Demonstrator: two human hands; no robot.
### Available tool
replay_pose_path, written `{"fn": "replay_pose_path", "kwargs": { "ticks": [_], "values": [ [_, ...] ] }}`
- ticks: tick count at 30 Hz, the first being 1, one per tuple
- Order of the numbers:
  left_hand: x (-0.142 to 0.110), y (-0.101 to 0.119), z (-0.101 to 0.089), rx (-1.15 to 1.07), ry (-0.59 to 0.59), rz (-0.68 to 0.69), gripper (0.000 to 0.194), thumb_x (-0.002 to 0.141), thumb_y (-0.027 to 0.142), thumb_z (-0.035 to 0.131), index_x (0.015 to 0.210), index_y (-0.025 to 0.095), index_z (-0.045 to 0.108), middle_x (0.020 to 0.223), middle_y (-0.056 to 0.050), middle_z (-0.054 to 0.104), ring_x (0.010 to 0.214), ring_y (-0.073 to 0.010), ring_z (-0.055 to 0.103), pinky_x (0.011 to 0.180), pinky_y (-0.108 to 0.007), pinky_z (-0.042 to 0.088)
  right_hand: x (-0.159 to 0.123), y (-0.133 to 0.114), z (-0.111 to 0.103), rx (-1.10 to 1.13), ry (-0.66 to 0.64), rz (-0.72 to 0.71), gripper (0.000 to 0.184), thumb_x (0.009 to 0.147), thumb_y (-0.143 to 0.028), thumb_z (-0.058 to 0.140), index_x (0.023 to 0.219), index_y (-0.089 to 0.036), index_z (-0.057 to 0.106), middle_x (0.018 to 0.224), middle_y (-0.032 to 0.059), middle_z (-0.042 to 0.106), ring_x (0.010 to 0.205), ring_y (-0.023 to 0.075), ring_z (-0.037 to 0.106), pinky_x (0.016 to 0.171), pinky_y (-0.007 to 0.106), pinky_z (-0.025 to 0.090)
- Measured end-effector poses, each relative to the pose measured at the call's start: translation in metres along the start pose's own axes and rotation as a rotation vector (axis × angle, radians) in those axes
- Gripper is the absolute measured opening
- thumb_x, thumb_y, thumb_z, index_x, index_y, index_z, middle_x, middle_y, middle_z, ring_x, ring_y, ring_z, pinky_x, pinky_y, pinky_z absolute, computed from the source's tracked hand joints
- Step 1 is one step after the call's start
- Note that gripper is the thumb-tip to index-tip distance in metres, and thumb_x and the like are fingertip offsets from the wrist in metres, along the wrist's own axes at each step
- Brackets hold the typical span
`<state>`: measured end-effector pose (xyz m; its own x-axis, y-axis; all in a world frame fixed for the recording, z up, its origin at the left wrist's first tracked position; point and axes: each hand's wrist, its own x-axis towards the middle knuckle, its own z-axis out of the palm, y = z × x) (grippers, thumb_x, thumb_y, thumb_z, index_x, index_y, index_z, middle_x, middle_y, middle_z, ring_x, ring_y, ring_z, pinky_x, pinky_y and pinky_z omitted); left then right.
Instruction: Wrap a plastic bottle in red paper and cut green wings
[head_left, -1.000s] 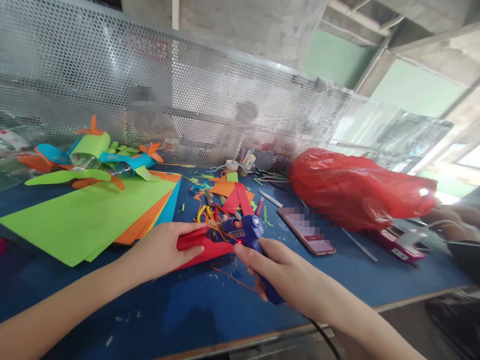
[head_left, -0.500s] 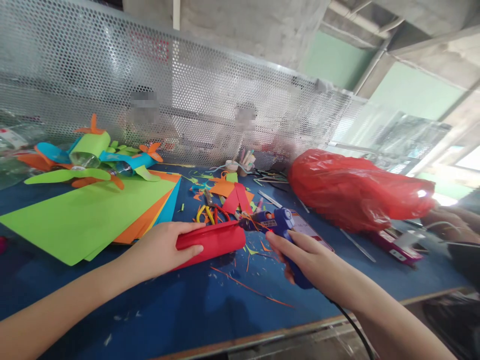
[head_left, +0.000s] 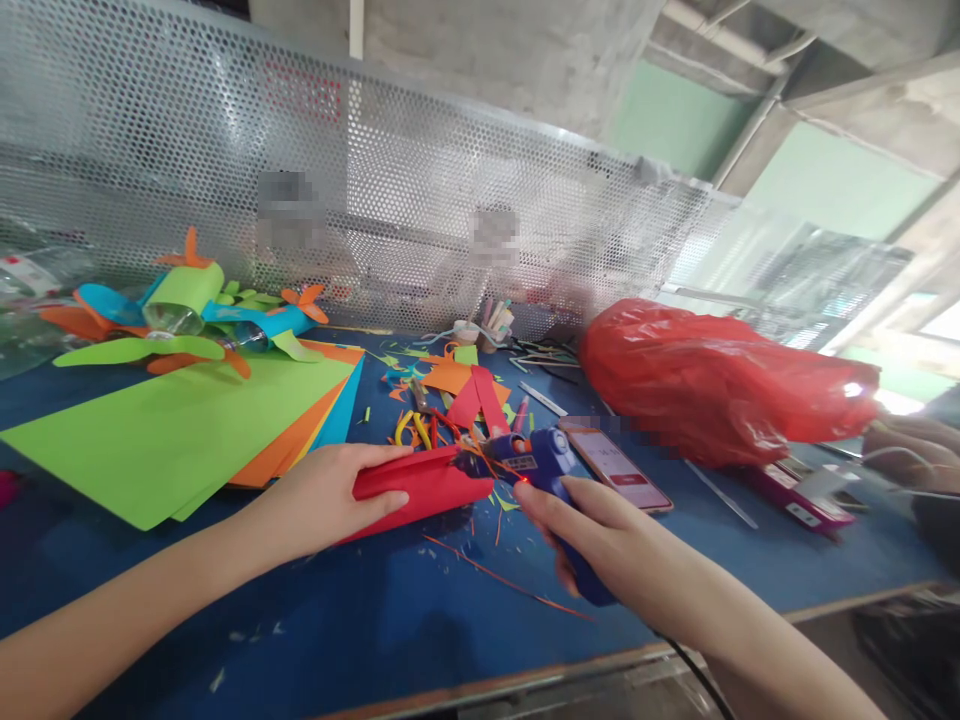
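Observation:
My left hand (head_left: pixel 349 495) is closed on a red paper roll (head_left: pixel 427 497), thumb on the near side and fingers over the top. In my right hand (head_left: pixel 600 530) is a blue hot glue gun (head_left: pixel 541 458), gripped by its handle, with a red light showing by the index finger. The gun's dark nozzle touches or sits just over the roll's upper edge near its right end; I cannot tell which. Orange strands hang around the nozzle. Behind the roll lie yellow-and-red handled tools (head_left: pixel 414 428) among red paper pieces (head_left: pixel 480 398).
Green, orange and blue paper sheets (head_left: pixel 187 430) lie left, under paper-and-bottle propeller models (head_left: pixel 180 310). A phone (head_left: pixel 619 468) lies right of the gun, before a red plastic bag (head_left: pixel 690 380). Another person's hand (head_left: pixel 907 450) is at far right. A perforated metal screen (head_left: pixel 420 180) stands behind.
The glue gun has moved left and slightly down along the roll's upper edge, uncovering more of the phone. My left hand keeps its hold on the roll.

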<state>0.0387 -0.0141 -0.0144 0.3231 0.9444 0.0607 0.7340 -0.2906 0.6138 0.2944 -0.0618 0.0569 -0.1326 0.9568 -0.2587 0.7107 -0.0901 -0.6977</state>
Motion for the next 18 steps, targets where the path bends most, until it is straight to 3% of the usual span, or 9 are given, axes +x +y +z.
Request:
{"fn": "replay_pose_path", "kwargs": {
  "ticks": [4,11,18],
  "values": [
    [0.001,-0.003,0.001,-0.068,-0.009,0.043,0.055,0.078,0.056,0.059,0.128,0.033,0.056,0.126,0.000,0.064,0.112,-0.0272,0.060,0.094,-0.036,0.047,0.001,-0.014,0.016,-0.001,-0.073,-0.067,0.050,0.084,-0.065,0.045,0.063,-0.020,0.045,0.053,-0.0029,0.053,0.050,0.0105,0.051,0.052,0.024,0.040],
    [0.001,-0.003,0.001,-0.100,-0.026,0.101,0.049,0.077,0.052,0.061,0.119,0.027,0.062,0.110,-0.003,0.071,0.097,-0.0280,0.066,0.083,-0.036,0.051,0.003,-0.032,0.031,0.026,-0.218,-0.160,0.049,0.088,-0.062,0.042,0.064,-0.020,0.045,0.052,-0.0041,0.050,0.049,0.0087,0.048,0.046,0.020,0.036],
    [0.000,-0.010,0.006,-0.216,0.083,0.127,0.065,0.072,0.039,0.069,0.132,0.028,0.045,0.115,-0.005,0.068,0.105,-0.0285,0.064,0.085,-0.039,0.051,0.007,-0.042,0.036,0.013,-0.247,-0.177,0.049,0.088,-0.061,0.042,0.061,-0.020,0.040,0.049,-0.0044,0.049,0.046,0.0077,0.048,0.046,0.019,0.037]
  ]
}}
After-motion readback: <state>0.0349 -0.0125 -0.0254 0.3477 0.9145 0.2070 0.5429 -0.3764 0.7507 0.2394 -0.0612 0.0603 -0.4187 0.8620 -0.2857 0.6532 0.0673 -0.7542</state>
